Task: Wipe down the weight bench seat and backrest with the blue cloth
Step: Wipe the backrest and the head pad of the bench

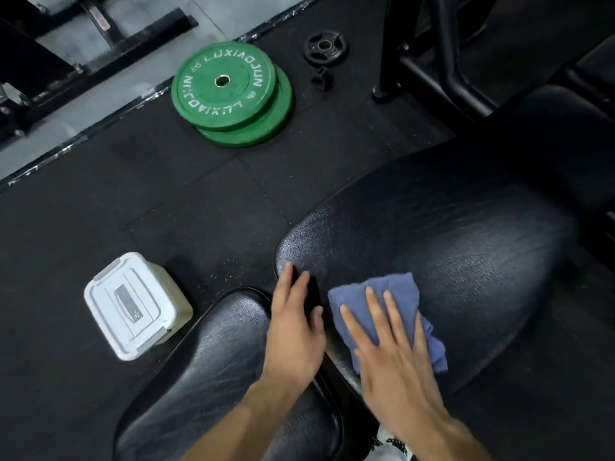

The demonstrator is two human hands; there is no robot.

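Observation:
The black padded backrest [466, 234] runs up to the right, and the black seat pad [213, 377] lies below it at the lower left. A crumpled blue cloth [392, 294] rests on the near end of the backrest. My right hand [389, 357] lies flat on the cloth with fingers spread, pressing it against the pad. My left hand [296, 324] rests with its fingers over the near left corner of the backrest, beside the gap between the two pads, and holds nothing.
A white lidded plastic box [133, 307] stands on the black rubber floor left of the seat. Two stacked green weight plates [229, 94] and a small black plate [324, 48] lie farther back. A black rack frame [432, 61] rises at the upper right.

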